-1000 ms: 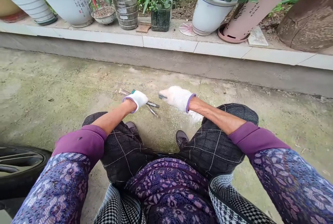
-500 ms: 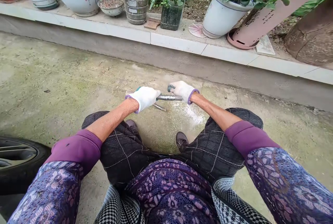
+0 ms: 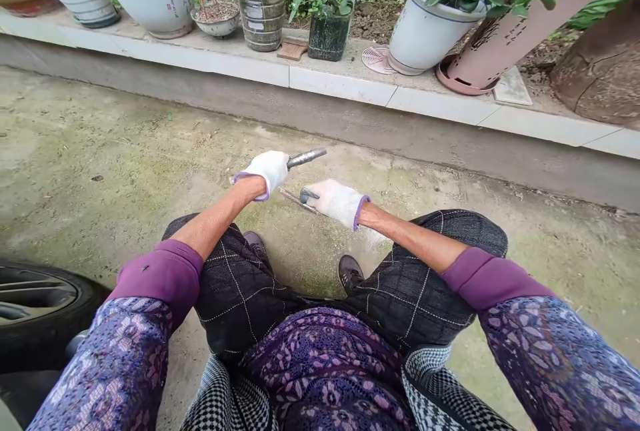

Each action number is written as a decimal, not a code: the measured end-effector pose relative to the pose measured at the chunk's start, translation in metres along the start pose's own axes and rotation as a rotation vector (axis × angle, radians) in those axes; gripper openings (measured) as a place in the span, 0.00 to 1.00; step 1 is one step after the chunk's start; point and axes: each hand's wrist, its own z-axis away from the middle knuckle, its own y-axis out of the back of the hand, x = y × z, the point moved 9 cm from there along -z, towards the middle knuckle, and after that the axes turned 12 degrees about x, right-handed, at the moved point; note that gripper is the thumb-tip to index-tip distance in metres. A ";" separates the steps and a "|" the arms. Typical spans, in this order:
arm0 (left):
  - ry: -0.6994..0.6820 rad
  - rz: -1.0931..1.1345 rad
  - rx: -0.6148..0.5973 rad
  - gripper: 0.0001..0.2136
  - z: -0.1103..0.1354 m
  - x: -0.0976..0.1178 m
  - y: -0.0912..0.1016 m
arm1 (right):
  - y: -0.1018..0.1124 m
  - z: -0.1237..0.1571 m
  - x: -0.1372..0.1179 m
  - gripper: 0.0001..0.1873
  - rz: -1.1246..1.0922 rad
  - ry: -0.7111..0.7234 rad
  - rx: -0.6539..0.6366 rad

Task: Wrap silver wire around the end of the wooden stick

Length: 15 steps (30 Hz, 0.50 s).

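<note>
My left hand (image 3: 269,169), in a white knit glove with a purple cuff, is closed around a grey metal tube (image 3: 307,157) with a shiny, silvery middle. The tube's free end points right and slightly away from me. Lower and to the right, my right hand (image 3: 336,201) wears a matching glove with dark-coated fingertips. Its fingers are curled together; what they hold, if anything, is hidden. Just below those fingertips a thin brownish rod (image 3: 290,196) appears to lie on the concrete, partly covered by the hand. I cannot tell whether they touch.
White powder (image 3: 373,237) marks the concrete floor (image 3: 150,144) near my right knee. A low tiled ledge (image 3: 340,87) crosses ahead, bearing several potted plants, including a white pot (image 3: 425,34) and a pink pot (image 3: 480,61). A car wheel (image 3: 45,311) stands close on my left.
My left hand has moved slightly up and left, tilting the tube's free end upward. My right hand has left the tube's side and come down and left over the thin rod.
</note>
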 end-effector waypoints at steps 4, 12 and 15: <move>-0.069 -0.136 0.008 0.16 0.004 0.015 -0.008 | 0.015 0.011 0.005 0.16 0.114 -0.005 0.007; -0.414 -0.257 -0.209 0.14 0.039 0.064 -0.035 | 0.034 -0.001 0.051 0.14 0.166 -0.095 0.084; -0.386 -0.084 -0.145 0.14 0.038 0.063 -0.022 | 0.047 -0.012 0.072 0.13 -0.012 -0.156 0.178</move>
